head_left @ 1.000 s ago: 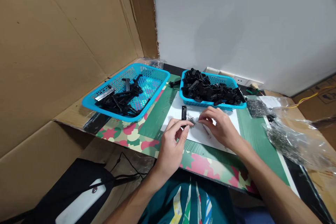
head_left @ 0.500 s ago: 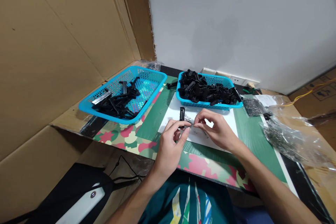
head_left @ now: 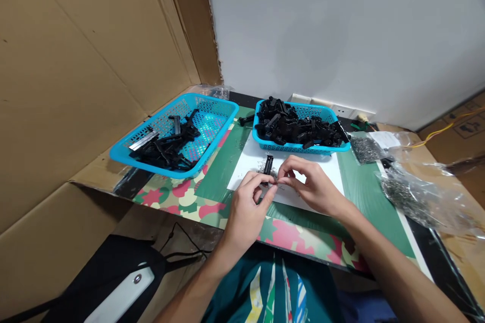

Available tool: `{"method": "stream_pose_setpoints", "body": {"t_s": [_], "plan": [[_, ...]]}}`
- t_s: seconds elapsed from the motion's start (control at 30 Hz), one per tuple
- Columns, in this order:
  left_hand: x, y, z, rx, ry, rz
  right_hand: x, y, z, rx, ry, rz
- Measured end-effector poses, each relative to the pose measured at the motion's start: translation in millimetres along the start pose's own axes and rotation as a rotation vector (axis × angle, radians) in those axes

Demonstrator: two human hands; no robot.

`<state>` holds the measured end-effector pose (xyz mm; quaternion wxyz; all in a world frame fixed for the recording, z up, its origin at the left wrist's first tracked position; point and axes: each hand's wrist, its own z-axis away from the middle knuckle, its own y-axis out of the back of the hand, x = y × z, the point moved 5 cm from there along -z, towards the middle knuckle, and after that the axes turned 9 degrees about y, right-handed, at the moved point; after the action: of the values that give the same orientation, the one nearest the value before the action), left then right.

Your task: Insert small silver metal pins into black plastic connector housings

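Note:
In the head view, my left hand (head_left: pixel 252 202) is closed around the lower end of a slim black plastic part (head_left: pixel 269 163), which sticks up past its fingers. My right hand (head_left: pixel 306 181) meets it with thumb and index finger pinched together at the left fingertips; whatever is in that pinch is too small to make out. Under and behind the fingers lies a pile of tiny metal pieces (head_left: pixel 261 167) on a white sheet (head_left: pixel 242 161). My fingers hide part of the pile and the part's lower end.
A blue basket (head_left: pixel 151 170) with some black parts stands on the left. Another blue basket (head_left: pixel 303 149), heaped with black parts, is behind the sheet. Clear bags of small metal pieces (head_left: pixel 405 202) lie at the right. Cardboard (head_left: pixel 94 50) walls the left side.
The black part has tilted slightly to the right. Both hands stay close together at nearly the same spot, and the view has shifted a little.

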<state>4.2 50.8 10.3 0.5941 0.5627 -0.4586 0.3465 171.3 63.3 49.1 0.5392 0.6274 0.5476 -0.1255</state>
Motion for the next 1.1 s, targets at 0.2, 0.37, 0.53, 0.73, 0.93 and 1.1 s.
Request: {"method": "stream_pose_setpoints", "body": {"t_s": [0.2,0.37,0.53,0.73,0.93,1.1], "plan": [[2,0.9,-1,0.007,0.015,0.025,1,2,0,-0.004,0.003,0.036],[4,1.4,-1,0.004,0.023,0.062,3,0,0,-0.029,0.053,0.201],[1,3.0,-3,0.041,0.036,0.094,5,-2,1,-0.049,0.127,0.357],[-10,4.5,-7,0.091,0.079,0.106,7,1,2,-0.034,0.115,0.323],[-5,3.4,-7,0.001,0.048,0.117,3,5,2,0.073,0.073,-0.057],[3,0.4,-5,-0.127,-0.017,0.190,1,-2,2,0.047,0.058,-0.219]]}}
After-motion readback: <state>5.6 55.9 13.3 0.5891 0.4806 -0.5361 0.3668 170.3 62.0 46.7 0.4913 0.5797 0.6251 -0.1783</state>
